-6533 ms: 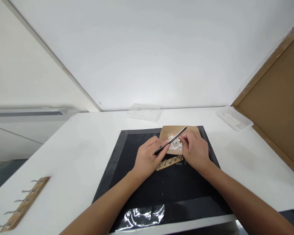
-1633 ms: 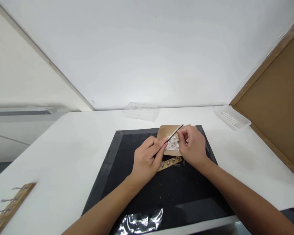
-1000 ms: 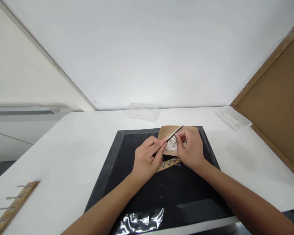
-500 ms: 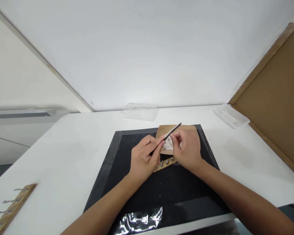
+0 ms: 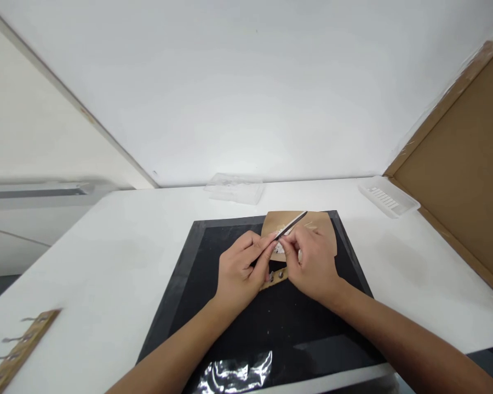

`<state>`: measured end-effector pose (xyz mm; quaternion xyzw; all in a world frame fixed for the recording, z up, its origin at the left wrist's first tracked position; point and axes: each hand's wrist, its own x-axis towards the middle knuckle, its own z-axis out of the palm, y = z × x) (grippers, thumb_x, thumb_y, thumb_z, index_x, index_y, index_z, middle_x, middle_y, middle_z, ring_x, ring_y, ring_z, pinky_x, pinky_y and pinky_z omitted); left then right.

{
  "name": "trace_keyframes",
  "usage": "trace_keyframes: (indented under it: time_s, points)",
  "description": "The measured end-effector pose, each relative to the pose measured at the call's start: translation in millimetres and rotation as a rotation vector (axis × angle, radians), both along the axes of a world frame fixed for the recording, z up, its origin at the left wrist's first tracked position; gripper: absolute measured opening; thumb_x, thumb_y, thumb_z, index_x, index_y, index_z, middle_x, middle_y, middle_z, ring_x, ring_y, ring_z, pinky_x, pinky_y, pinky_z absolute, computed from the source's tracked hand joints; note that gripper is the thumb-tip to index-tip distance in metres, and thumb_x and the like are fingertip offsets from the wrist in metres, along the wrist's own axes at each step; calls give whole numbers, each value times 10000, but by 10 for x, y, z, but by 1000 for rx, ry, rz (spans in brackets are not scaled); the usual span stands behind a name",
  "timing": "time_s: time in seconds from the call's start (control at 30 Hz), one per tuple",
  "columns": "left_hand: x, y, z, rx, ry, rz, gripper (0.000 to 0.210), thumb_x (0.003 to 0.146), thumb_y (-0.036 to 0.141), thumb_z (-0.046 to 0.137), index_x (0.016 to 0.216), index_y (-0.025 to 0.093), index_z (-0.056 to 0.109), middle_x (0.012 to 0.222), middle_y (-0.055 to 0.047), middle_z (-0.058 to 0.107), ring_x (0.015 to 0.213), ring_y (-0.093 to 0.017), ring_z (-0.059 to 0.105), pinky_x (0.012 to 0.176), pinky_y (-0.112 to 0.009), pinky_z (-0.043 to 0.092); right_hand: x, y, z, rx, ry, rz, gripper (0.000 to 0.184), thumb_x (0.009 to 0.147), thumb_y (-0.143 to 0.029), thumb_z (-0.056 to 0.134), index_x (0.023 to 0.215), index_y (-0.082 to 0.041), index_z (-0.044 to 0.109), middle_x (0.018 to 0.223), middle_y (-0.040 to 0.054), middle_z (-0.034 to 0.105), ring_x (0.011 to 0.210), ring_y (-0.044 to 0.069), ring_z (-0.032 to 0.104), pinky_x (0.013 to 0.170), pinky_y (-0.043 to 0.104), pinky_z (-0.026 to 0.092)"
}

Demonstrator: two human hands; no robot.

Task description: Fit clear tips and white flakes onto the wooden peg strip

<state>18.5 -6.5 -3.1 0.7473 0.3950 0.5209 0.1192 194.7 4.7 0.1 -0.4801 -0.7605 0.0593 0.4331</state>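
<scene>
Although a gap parted them a moment ago, the right hand [image 5: 312, 261] now meets the left hand [image 5: 240, 266] beside the slim dark strip [image 5: 292, 224], so both are at one spot; the left pinches the strip above the brown sheet [image 5: 327, 224], near the far right corner of the black mat [image 5: 201, 273]; whether the right one grips anything, I cannot tell

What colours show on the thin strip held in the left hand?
The strip shows black and whitish, best seen in the head view.
</scene>
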Motion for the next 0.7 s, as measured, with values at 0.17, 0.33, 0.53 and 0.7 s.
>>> trace_keyframes:
  time_s: [0.17, 0.33, 0.53, 0.7]
  points:
    - [-7, 5, -10, -8, 4, -10, 298, 1022, 135, 644, 1244, 257, 800, 638, 36, 644, 553, -99, 620, 565, -219, 553, 33, 25, -1, -4, 36, -106, 247, 1033, -279, 538, 791, -238, 513, 692, 2, 641, 648, 182, 584, 683, 342, 372]
    - [2, 3, -30, -13, -12, -11, 301, 1022, 136, 646, 1251, 259, 797, 627, 40, 638, 557, -102, 620, 577, -224, 562, 56, 58, 8, -14, 28, -116, 240, 1028, -289, 550, 795, -237, 534, 706, 6, 655, 657, 185, 586, 662, 341, 369]
    - [4, -1, -11, -15, -5, 4, 300, 1017, 127, 655, 1249, 254, 798, 622, 46, 635, 534, -91, 609, 576, -219, 559, 46, 42, 39, -2, -5, -27, 245, 1038, -279, 529, 797, -237, 508, 696, -2, 626, 655, 176, 574, 658, 332, 372]
    - [9, 1, -15, -21, 5, 19, 279, 1025, 146, 646, 1230, 250, 803, 619, 44, 636, 546, -97, 620, 568, -220, 557, 42, 51, 12, -11, -10, -105, 252, 1033, -292, 542, 790, -237, 507, 702, -5, 630, 632, 164, 573, 608, 314, 356]
